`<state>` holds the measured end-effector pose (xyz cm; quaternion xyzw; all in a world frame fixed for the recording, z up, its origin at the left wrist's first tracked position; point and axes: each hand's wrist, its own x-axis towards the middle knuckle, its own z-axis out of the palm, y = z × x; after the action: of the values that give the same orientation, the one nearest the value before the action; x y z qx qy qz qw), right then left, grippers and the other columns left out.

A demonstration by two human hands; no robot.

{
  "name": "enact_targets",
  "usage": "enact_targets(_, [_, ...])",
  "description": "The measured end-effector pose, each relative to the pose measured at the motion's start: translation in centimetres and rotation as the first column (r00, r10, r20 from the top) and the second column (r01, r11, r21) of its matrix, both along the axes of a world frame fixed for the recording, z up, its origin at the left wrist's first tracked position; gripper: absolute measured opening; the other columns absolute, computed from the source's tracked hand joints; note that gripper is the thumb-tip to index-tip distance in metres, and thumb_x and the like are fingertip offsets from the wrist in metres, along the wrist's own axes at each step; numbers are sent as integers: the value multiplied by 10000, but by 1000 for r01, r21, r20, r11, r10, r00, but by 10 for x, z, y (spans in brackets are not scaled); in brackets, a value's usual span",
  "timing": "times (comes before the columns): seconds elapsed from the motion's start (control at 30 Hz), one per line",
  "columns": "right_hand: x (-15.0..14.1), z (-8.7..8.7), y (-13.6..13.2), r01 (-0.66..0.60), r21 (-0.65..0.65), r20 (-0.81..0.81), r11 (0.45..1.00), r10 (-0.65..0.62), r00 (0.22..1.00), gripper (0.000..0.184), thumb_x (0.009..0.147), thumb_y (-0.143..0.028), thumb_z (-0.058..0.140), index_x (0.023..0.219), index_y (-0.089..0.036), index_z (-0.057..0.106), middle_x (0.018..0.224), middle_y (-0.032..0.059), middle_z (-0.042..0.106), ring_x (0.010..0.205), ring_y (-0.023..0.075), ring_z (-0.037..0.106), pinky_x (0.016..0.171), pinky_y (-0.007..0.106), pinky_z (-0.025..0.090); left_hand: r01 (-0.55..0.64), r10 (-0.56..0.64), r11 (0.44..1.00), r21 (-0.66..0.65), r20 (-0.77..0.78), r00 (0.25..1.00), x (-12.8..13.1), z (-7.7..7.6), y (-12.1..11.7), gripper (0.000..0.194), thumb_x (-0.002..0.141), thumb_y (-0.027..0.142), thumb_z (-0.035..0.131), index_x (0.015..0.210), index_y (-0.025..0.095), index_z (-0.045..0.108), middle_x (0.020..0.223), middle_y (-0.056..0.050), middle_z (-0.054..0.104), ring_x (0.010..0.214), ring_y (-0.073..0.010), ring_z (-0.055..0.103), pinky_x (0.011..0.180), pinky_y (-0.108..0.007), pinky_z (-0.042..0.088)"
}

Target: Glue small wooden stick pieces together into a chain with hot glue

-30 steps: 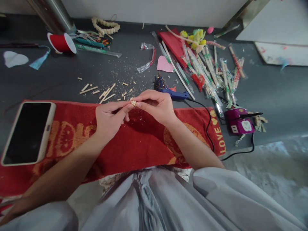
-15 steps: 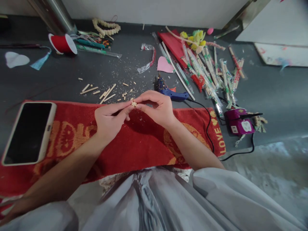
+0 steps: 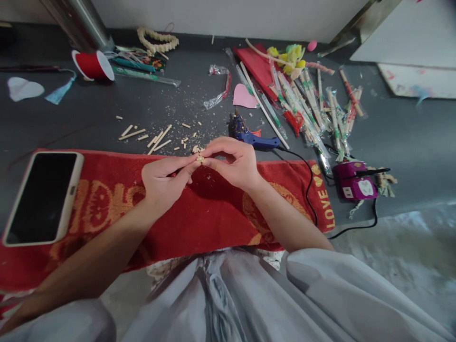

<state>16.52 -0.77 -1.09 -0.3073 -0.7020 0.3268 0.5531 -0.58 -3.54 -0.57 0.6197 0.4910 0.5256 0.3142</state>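
Between the fingertips of both hands is a small, pale, knobbly wooden piece (image 3: 200, 160), held just above the near edge of the dark table. My left hand (image 3: 166, 178) pinches it from the left with thumb and fingers. From the other side, my right hand (image 3: 233, 159) grips it between thumb and fingertips. Just beyond the fingers sits another small pale cluster (image 3: 195, 149). Under both hands lies a red towel (image 3: 213, 213) with orange patterns. Cut wooden stick pieces (image 3: 159, 140) and crumbs are scattered beyond my left hand.
A blue glue gun (image 3: 258, 140) lies behind my right hand, its cord running to a purple power block (image 3: 354, 180). Wrapped chopsticks (image 3: 302, 104) are heaped at the back right. A phone (image 3: 44, 197) rests at left; a red thread spool (image 3: 93, 65) stands farther back.
Both hands have shifted slightly toward me and to the right with the small wooden piece. The pale cluster beyond the fingertips now shows more clearly.
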Motion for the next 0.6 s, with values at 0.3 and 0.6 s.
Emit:
enact_targets(0.3, [4, 7, -1, -2, -120, 67, 993, 10, 998, 123, 815, -278, 742, 797, -158, 718, 786, 16, 715, 726, 89, 647, 685, 218, 521, 84, -71, 982, -168, 81, 994, 2, 1, 4, 76, 760, 244, 733, 784, 181, 768, 455, 46, 599, 353, -52, 478, 384, -167, 389])
enact_targets(0.6, [13, 7, 3, -107, -268, 106, 957, 139, 985, 199, 826, -345, 709, 836, -148, 679, 827, 22, 669, 740, 85, 606, 692, 224, 511, 151, -143, 946, -286, 48, 989, 3, 7, 3, 98, 745, 209, 703, 829, 168, 733, 457, 57, 579, 363, -58, 478, 397, -171, 377])
